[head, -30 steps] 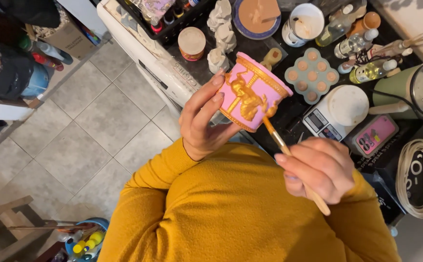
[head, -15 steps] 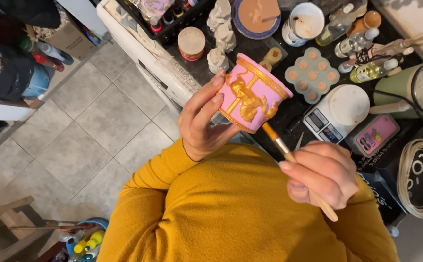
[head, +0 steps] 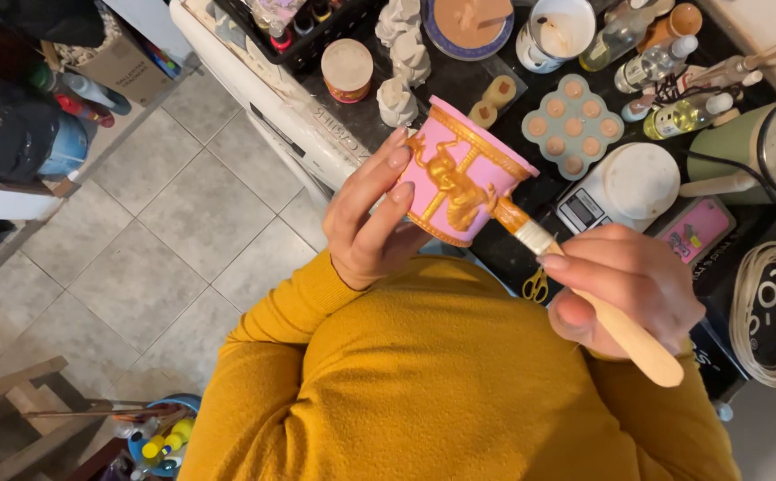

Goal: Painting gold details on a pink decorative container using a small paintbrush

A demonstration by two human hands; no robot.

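Left grip [head: 372, 227] round glossy pink pot [head: 459, 174] — wooden-handled brush [head: 584, 289] touching.

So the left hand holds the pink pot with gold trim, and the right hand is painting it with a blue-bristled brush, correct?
Not quite: the bristles are gold, not blue. The head view shows the left hand holding the pink pot with gold trim, and the right hand holding a wooden-handled brush whose gold-loaded tip touches the pot's side.
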